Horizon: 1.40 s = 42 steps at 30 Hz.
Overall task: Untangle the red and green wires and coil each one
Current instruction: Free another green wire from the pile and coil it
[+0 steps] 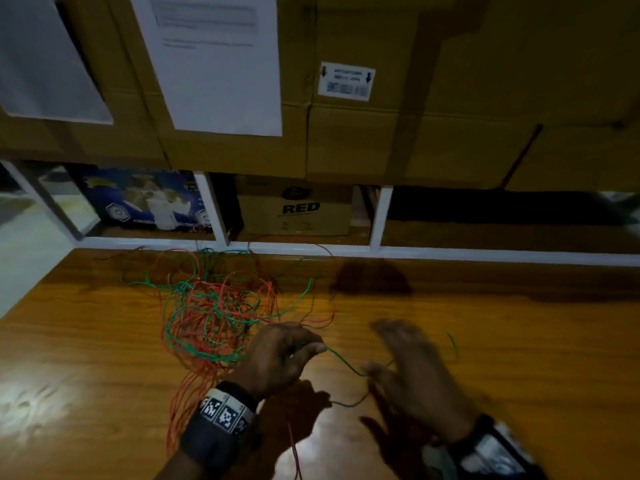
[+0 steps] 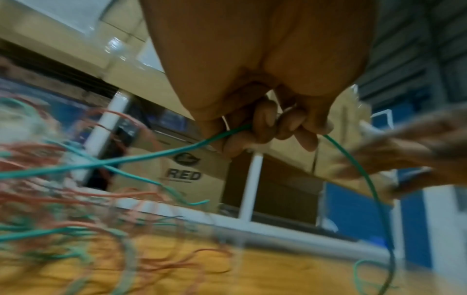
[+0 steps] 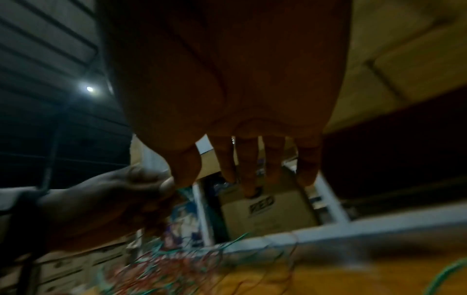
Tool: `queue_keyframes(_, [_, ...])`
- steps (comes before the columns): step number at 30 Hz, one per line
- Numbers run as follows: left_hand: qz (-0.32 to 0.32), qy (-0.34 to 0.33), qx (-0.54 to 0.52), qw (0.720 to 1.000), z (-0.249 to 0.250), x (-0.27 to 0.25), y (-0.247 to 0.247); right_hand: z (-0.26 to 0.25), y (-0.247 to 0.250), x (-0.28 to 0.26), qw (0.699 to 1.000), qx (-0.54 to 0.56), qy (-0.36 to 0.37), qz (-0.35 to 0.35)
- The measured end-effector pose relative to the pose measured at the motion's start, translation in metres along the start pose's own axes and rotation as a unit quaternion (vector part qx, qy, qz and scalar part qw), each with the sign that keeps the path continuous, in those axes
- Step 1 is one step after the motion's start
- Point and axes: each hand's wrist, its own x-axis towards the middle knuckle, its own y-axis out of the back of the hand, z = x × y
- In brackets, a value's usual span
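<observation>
A loose tangle of red wire [image 1: 204, 323] and green wire [image 1: 180, 341] lies on the wooden table [image 1: 519, 341], left of centre. My left hand [image 1: 304, 348] hovers at the tangle's right edge, its fingers [image 2: 265, 123] curled round a strand of the green wire [image 2: 151, 155]. That strand runs on rightwards [image 1: 343, 362] past my right hand [image 1: 398, 355], which is blurred, with straight, spread fingers [image 3: 250, 165] holding nothing. A free green length [image 1: 452, 341] curves beyond the right hand. Red strands [image 1: 176, 410] trail toward the table's near edge.
A white rail [image 1: 485, 254] borders the table's far edge. Behind it stand a cardboard box marked RED [image 1: 298, 209] and a blue printed box [image 1: 145, 199]. Big cartons [image 1: 415, 133] with paper sheets [image 1: 221, 64] are stacked above. The table's right half is bare wood.
</observation>
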Motion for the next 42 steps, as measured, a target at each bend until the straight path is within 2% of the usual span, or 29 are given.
queue_keyframes(2, [0.008, -0.013, -0.010, 1.000, 0.003, 0.005, -0.003, -0.033, -0.022, 0.018, 0.996, 0.075, 0.053, -0.020])
queue_keyframes(5, [0.027, -0.001, -0.055, 0.998, -0.003, 0.006, -0.001, -0.039, -0.032, 0.032, 0.986, 0.154, 0.058, 0.035])
queue_keyframes(7, [0.030, 0.028, -0.078, 0.996, -0.013, 0.003, 0.005, -0.026, -0.016, 0.028, 0.979, 0.170, 0.059, 0.097])
queue_keyframes(12, [0.057, 0.071, -0.050, 0.995, -0.045, -0.009, 0.037, 0.060, 0.055, -0.008, 0.963, 0.129, -0.056, 0.232])
queue_keyframes(14, [0.049, 0.080, -0.055, 0.994, -0.044, -0.009, 0.043, 0.083, 0.069, -0.026, 0.962, 0.094, -0.087, 0.242])
queue_keyframes(16, [0.025, 0.070, -0.052, 0.996, -0.037, -0.005, 0.040, 0.091, 0.065, -0.039, 0.972, 0.083, -0.126, 0.179])
queue_keyframes(18, [0.030, 0.054, -0.049, 0.997, -0.034, 0.000, 0.037, 0.087, 0.049, -0.048, 0.978, 0.090, -0.179, 0.053])
queue_keyframes(20, [0.032, 0.038, -0.030, 0.998, -0.035, 0.002, 0.036, 0.077, 0.037, -0.051, 0.975, -0.008, -0.215, -0.052])
queue_keyframes(21, [0.023, 0.034, -0.021, 0.999, -0.038, 0.002, 0.034, 0.068, 0.033, -0.050, 0.972, -0.063, -0.217, -0.071])
queue_keyframes(23, [-0.006, 0.029, -0.030, 0.999, -0.039, 0.000, 0.031, 0.037, 0.032, -0.042, 0.980, -0.089, -0.174, -0.045])
queue_keyframes(25, [-0.036, 0.024, -0.045, 0.998, -0.037, -0.002, 0.028, -0.001, 0.030, -0.027, 0.997, -0.042, -0.069, -0.007])
queue_keyframes(27, [-0.051, 0.021, -0.051, 0.997, -0.036, -0.004, 0.025, -0.035, 0.017, -0.005, 1.000, -0.010, 0.012, -0.005])
queue_keyframes(29, [-0.056, 0.022, -0.053, 0.997, -0.034, -0.005, 0.023, -0.062, -0.004, 0.016, 0.999, 0.002, 0.044, -0.023])
queue_keyframes(31, [-0.046, 0.019, -0.060, 0.997, -0.030, -0.006, 0.023, -0.080, -0.024, 0.030, 0.998, 0.007, 0.046, -0.033])
queue_keyframes(34, [-0.020, 0.026, -0.093, 0.995, -0.029, -0.010, 0.024, -0.081, -0.033, 0.033, 0.998, 0.053, 0.040, -0.012])
queue_keyframes(36, [0.003, 0.037, -0.111, 0.993, -0.038, -0.016, 0.026, -0.068, -0.012, 0.025, 0.995, 0.092, 0.040, 0.030])
queue_keyframes(39, [0.041, 0.021, -0.040, 0.998, -0.060, -0.030, 0.036, -0.042, 0.042, 0.005, 0.986, 0.109, 0.036, 0.125])
queue_keyframes(42, [0.073, 0.001, 0.005, 0.997, -0.077, -0.036, 0.054, -0.022, 0.098, -0.026, 0.978, 0.094, 0.006, 0.185])
